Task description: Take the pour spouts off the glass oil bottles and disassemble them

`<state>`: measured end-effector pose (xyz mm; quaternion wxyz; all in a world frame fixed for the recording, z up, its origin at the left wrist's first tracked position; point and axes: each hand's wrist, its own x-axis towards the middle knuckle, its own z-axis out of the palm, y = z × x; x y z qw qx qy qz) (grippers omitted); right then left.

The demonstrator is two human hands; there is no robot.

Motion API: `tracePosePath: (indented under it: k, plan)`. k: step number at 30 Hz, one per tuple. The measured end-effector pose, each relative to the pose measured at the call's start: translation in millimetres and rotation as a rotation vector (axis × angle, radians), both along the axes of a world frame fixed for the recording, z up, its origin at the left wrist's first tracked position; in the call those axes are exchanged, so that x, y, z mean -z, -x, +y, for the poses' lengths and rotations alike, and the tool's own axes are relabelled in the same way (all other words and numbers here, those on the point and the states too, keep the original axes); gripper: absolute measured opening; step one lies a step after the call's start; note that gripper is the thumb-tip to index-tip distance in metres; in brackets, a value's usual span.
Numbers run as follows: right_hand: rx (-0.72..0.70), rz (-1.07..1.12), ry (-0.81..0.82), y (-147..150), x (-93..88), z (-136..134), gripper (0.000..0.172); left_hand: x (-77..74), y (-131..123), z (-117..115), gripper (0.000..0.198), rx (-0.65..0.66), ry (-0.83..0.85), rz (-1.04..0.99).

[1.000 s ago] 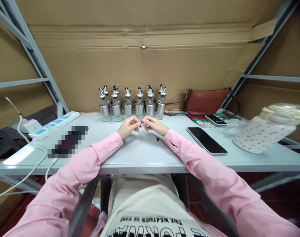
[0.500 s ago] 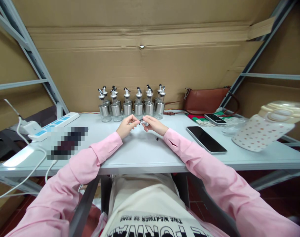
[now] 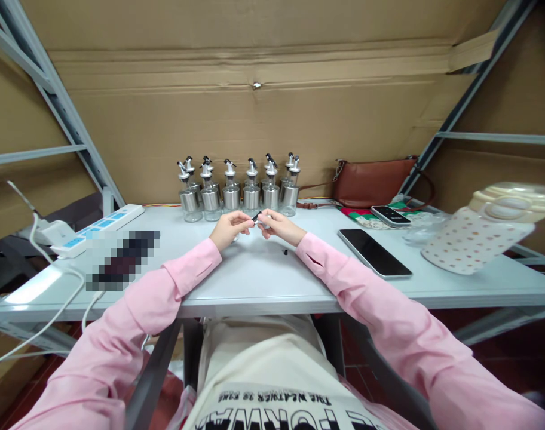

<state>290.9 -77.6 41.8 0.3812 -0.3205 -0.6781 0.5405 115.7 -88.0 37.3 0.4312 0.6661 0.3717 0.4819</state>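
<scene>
My left hand and my right hand meet over the middle of the white table, fingertips pinched together. Between them sits a small metal pourer spout with a dark tip, gripped from both sides. Just behind my hands stands a cluster of several glass bottles with steel bands and pourer tops. A tiny dark piece lies on the table close to my right wrist.
A black phone lies flat at the right, a smaller device beyond it. A brown bag leans on the cardboard wall. A dotted cream jug stands far right. A power strip and white cables lie at the left.
The spout between my fingers has tilted so its dark tip points up and left. My hands have stayed nearly in place.
</scene>
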Motion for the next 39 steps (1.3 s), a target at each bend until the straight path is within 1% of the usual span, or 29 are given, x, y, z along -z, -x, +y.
tracePosePath:
  k: [6,11,14,18,23,27,30,37,39]
  plan:
    - [0.048,-0.153,-0.26,-2.5,1.9,-0.3,0.05,-2.8,-3.2,-5.2,0.033,0.015,0.031,-0.006]
    - [0.172,-0.273,-0.46,-1.1,1.2,-3.0,0.042,-4.4,-6.2,-10.9,0.033,0.077,0.058,0.009]
    - [0.223,-0.327,-0.533,-0.1,-1.3,-6.8,0.037,-5.1,-6.1,-11.5,0.033,0.093,0.082,0.014]
    - [0.249,-0.34,-0.563,0.5,-2.7,-9.9,0.031,-6.6,-5.1,-11.1,0.034,0.116,0.087,0.026]
    - [0.252,-0.363,-0.589,0.7,-3.1,-11.7,0.027,-5.8,-6.7,-10.9,0.04,0.211,0.132,-0.01]
    - [0.221,-0.347,-0.566,0.8,-5.9,-14.6,0.028,-2.7,-8.0,-8.6,0.045,0.299,0.182,-0.083]
    - [0.214,-0.335,-0.565,1.2,-7.9,-16.2,0.029,-1.9,-8.5,-7.8,0.046,0.342,0.216,-0.13]
    - [0.212,-0.339,-0.565,1.0,-6.6,-15.6,0.029,-6.1,-13.7,-15.6,0.048,0.347,0.36,-0.207]
    - [0.19,-0.335,-0.55,0.2,-6.2,-15.7,0.028,-6.0,-13.8,-17.0,0.048,0.368,0.418,-0.184]
